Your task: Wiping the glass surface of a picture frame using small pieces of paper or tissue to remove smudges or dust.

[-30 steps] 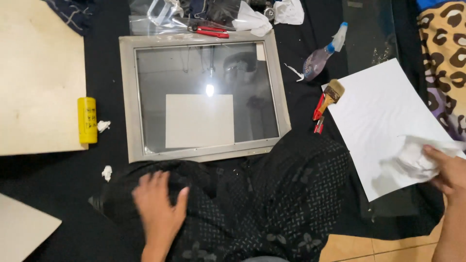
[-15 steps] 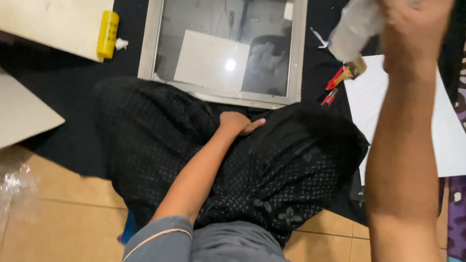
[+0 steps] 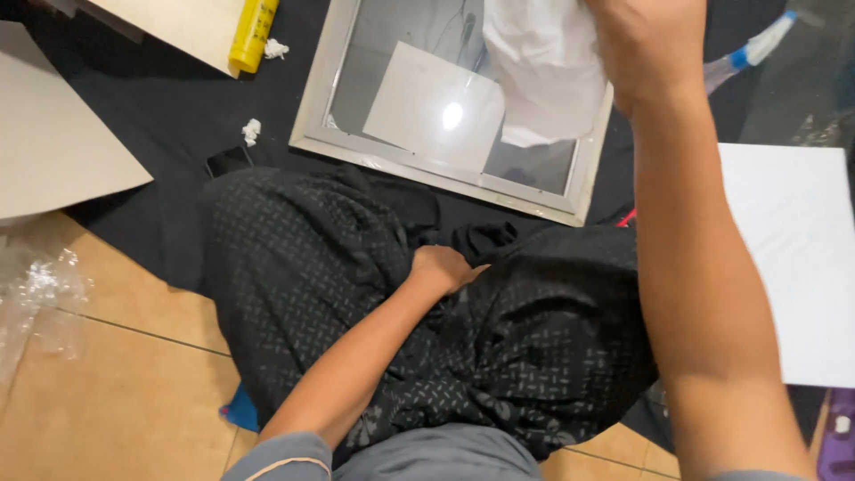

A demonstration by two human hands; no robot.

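Floor of tan ceramic tiles [image 3: 116, 401], dark grout lines between. Black cloth [image 3: 169, 116] spread over floor, upper part of view. Pale wooden boards [image 3: 53, 151] lying on cloth at left, one more at top edge. Crumpled clear plastic wrap [image 3: 36, 294] on tiles, far left. Bright overhead lamp glare mirrored in glass.

white cloth [image 3: 543, 71], silver frame [image 3: 313, 107], yellow tube [image 3: 254, 34], black patterned fabric [image 3: 356, 267]
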